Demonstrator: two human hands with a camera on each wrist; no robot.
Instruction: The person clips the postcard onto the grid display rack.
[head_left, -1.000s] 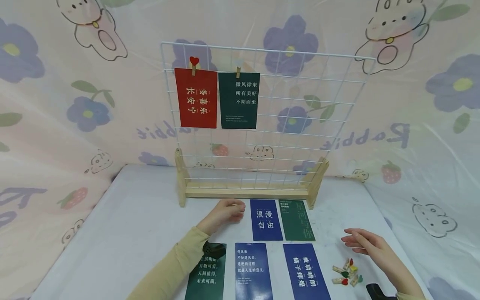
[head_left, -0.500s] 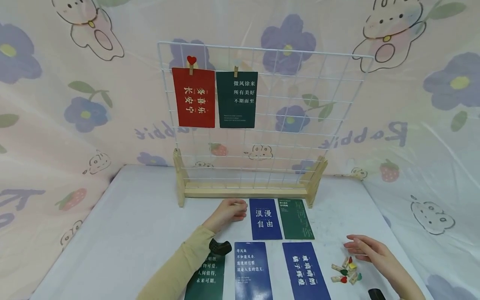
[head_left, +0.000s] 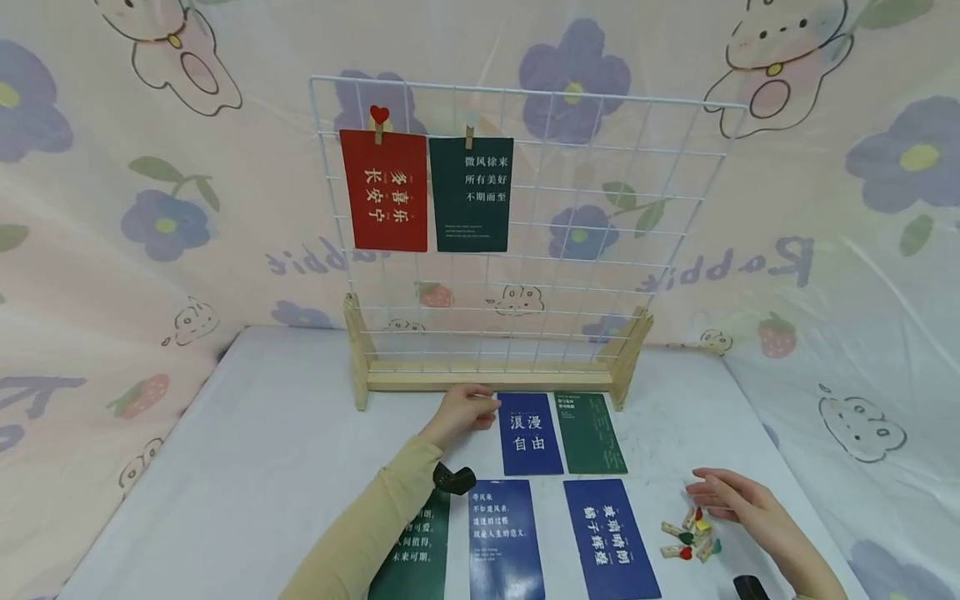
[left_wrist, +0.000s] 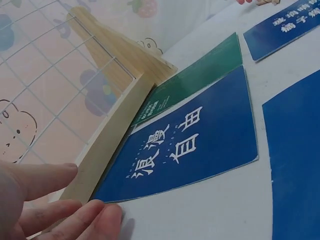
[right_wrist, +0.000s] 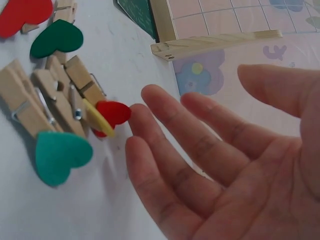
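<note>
My left hand [head_left: 463,411] is at the left edge of a blue postcard [left_wrist: 195,142] with white characters. In the left wrist view, its fingertips are right at the card's near corner, and the thumb stands apart from the fingers with nothing between. Beside that card lies a green postcard [head_left: 591,433]. Over on the right, my right hand [head_left: 738,504] hovers with relaxed fingers and an empty palm. Just left of its fingertips in the right wrist view is a small pile of wooden clothespins [right_wrist: 60,95] with red, green and yellow hearts.
A white wire grid [head_left: 585,292] on a wooden stand [head_left: 491,382] rises behind the cards. Clothespins hold a red card [head_left: 385,190] and a dark green card [head_left: 471,195] on it. In front lie a green card [head_left: 423,546] and blue cards [head_left: 504,542] [head_left: 611,537].
My left hand has moved a little right, up to the blue postcard's edge. The right hand has stayed nearly still by the clothespins. The head view has shifted slightly.
</note>
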